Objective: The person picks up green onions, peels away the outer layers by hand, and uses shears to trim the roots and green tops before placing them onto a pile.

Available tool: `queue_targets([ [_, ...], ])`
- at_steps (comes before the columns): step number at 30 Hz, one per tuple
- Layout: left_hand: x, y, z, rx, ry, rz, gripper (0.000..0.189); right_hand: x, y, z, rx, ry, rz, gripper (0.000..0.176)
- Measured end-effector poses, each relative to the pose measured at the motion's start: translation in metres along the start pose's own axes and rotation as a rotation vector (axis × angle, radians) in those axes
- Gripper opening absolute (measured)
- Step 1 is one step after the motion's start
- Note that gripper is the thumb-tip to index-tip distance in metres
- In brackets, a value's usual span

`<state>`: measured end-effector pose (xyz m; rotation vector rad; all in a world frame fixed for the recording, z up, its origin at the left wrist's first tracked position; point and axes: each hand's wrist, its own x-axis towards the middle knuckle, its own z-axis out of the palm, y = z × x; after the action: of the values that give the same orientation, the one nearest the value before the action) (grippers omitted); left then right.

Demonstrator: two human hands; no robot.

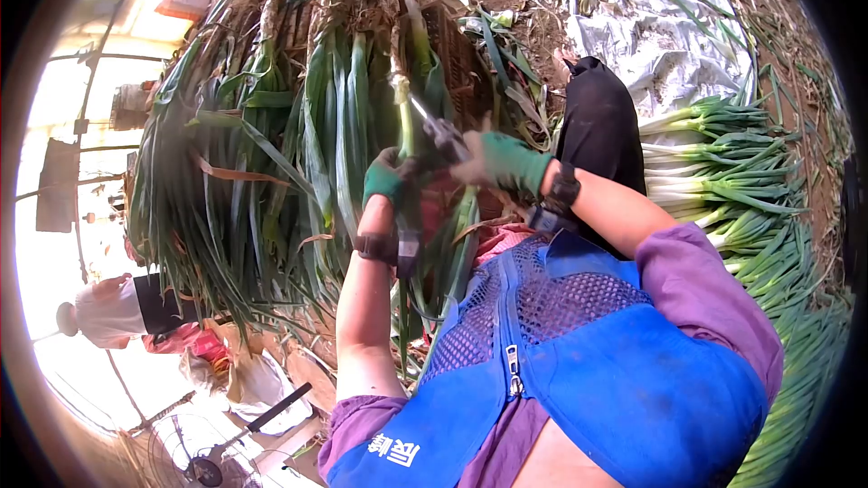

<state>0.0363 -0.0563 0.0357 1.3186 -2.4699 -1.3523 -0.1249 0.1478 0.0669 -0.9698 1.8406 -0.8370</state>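
My left hand (386,175), in a green and dark work glove, is closed around a green onion stalk (404,122). Its root end points away from me. My right hand (503,161), gloved the same way and slightly blurred, grips a dark tool with a thin metal tip (440,134). That tip is angled toward the stalk, just right of it. Beyond and left of both hands lies a large heap of untrimmed green onions (271,149), roots at the far side and long leaves hanging toward me.
Cleaned green onions (710,172) lie in a long row at the right, beside a white sheet (665,32). A black-clad leg (601,122) is by my right hand. Another person (113,312) is at the left, and a fan (206,468) stands at the lower left.
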Motion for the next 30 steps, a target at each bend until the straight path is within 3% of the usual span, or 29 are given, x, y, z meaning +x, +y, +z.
queue_targets([
  [3,-0.008,-0.002,0.001,0.012,-0.018,-0.01,0.037,0.027,-0.011,-0.011,-0.028,0.11,0.021,0.054],
  [7,-0.02,0.001,-0.003,-0.031,-0.006,-0.027,0.039,0.006,-0.024,-0.021,0.057,-0.011,0.059,0.051],
  [10,-0.026,0.009,-0.006,-0.225,-0.034,-0.042,0.044,-0.021,-0.004,0.006,-0.08,-0.086,-0.026,0.049],
  [13,-0.023,0.003,-0.001,-0.243,-0.026,0.06,0.048,-0.039,0.009,0.021,-0.099,-0.032,-0.122,0.047],
  [16,-0.017,-0.008,-0.002,-0.123,-0.049,0.054,0.047,-0.014,0.002,0.008,-0.126,-0.03,-0.05,0.048],
  [19,-0.043,0.02,-0.005,-0.137,-0.09,0.042,0.045,0.012,-0.025,-0.008,-0.098,0.087,-0.02,0.045],
  [23,-0.042,-0.016,0.001,-0.029,-0.017,0.035,0.046,0.059,-0.03,-0.023,-0.077,0.18,0.063,0.041],
  [26,-0.056,-0.01,-0.001,0.027,-0.024,0.049,0.048,0.055,-0.028,-0.023,-0.046,0.077,0.131,0.043],
  [27,-0.063,-0.001,-0.002,0.037,-0.042,0.042,0.048,0.041,-0.028,-0.018,-0.121,0.168,-0.035,0.041],
  [30,-0.082,0.018,0.001,0.069,-0.09,-0.016,0.05,0.043,-0.021,-0.011,-0.163,0.165,-0.049,0.038],
])
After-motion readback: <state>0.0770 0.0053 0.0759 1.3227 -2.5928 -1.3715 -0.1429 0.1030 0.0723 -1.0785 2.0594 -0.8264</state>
